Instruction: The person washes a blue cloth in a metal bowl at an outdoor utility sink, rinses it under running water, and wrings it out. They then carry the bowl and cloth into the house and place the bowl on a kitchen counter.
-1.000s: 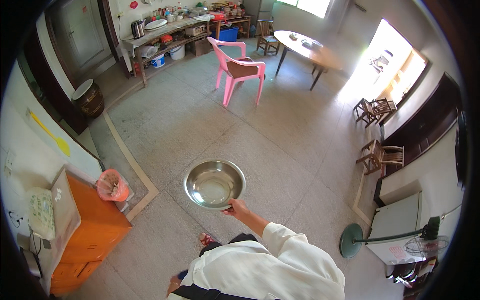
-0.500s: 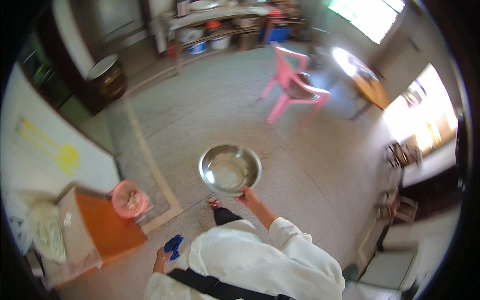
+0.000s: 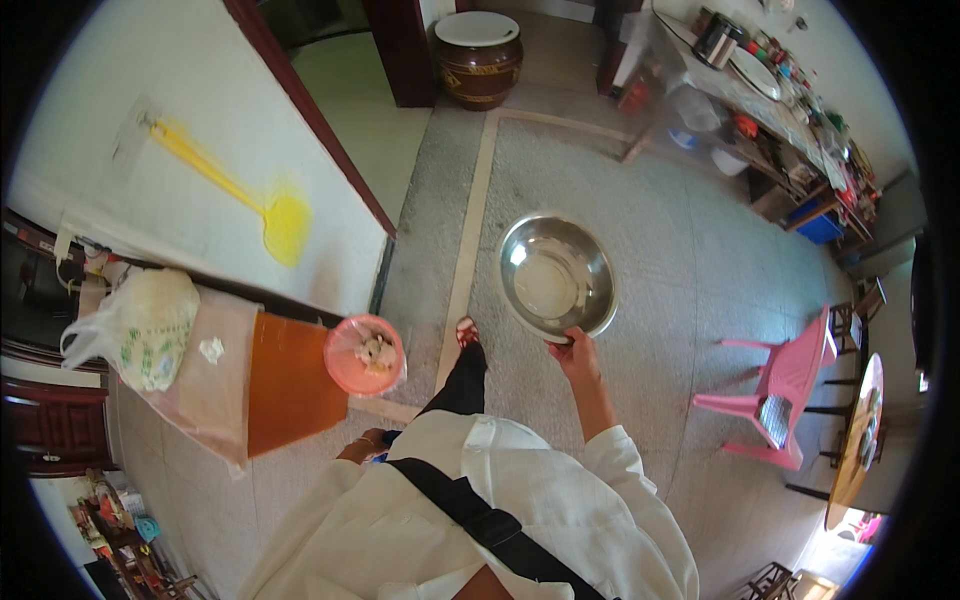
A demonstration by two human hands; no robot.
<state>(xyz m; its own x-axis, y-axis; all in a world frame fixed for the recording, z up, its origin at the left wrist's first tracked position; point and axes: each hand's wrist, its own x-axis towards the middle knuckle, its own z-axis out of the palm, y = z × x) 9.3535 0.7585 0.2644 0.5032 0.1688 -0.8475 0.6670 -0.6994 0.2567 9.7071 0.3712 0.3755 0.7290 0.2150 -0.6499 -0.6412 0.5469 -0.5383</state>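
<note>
My right hand [image 3: 575, 356] grips the near rim of a round stainless-steel basin [image 3: 560, 278], thumb over the edge. The basin is held out ahead of me above the floor, and its shiny inside shows no solid contents. Down at my left side, my left hand [image 3: 368, 444] is closed on a blue cloth [image 3: 379, 458]. Most of that cloth is hidden behind the hand and my white sleeve.
An orange-topped cabinet [image 3: 295, 385] stands on my left, with a pink lined bin [image 3: 352, 378] beside it and a filled plastic bag [image 3: 160, 325] on it. A yellow fly swatter [image 3: 285, 228] hangs on the wall. Ahead is a brown jar [image 3: 480, 75]; right, a pink chair [image 3: 790, 385].
My view has turned left, so the cabinet, bin and jar appear closer to the middle. One foot has stepped forward. Both hands keep their holds, and the left is now partly behind my body.
</note>
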